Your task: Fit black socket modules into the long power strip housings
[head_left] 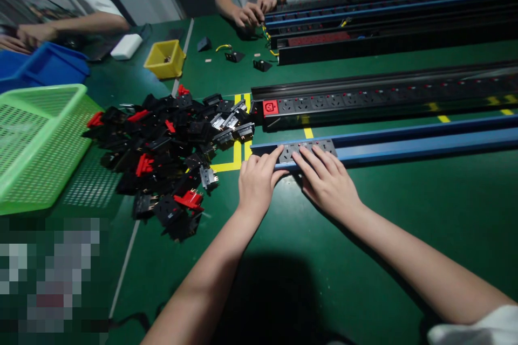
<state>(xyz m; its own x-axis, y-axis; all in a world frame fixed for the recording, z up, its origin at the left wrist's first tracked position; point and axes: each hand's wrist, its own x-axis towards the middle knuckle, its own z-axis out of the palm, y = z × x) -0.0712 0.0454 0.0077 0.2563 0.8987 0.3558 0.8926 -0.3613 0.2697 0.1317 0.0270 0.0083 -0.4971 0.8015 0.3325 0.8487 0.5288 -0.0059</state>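
Note:
A long blue rail (404,146) lies across the green table, with several black socket modules (290,152) seated in its left end. My left hand (257,180) grips that end, its index finger on the sockets and its thumb along the near edge. Beside it, my right hand (326,180) rests its outstretched, spread fingers on top of the sockets; its thumb is partly hidden below. Behind the blue rail stands a black rail (380,78) filled with sockets, a red socket (270,108) at its left end.
Left of the rails is a heap of loose black and red sockets (162,135). A green basket (44,145), blue bins (52,67) and a yellow box (165,59) stand farther left. Across the table, a co-worker's hands (253,13) touch more rails; another person sits at upper left.

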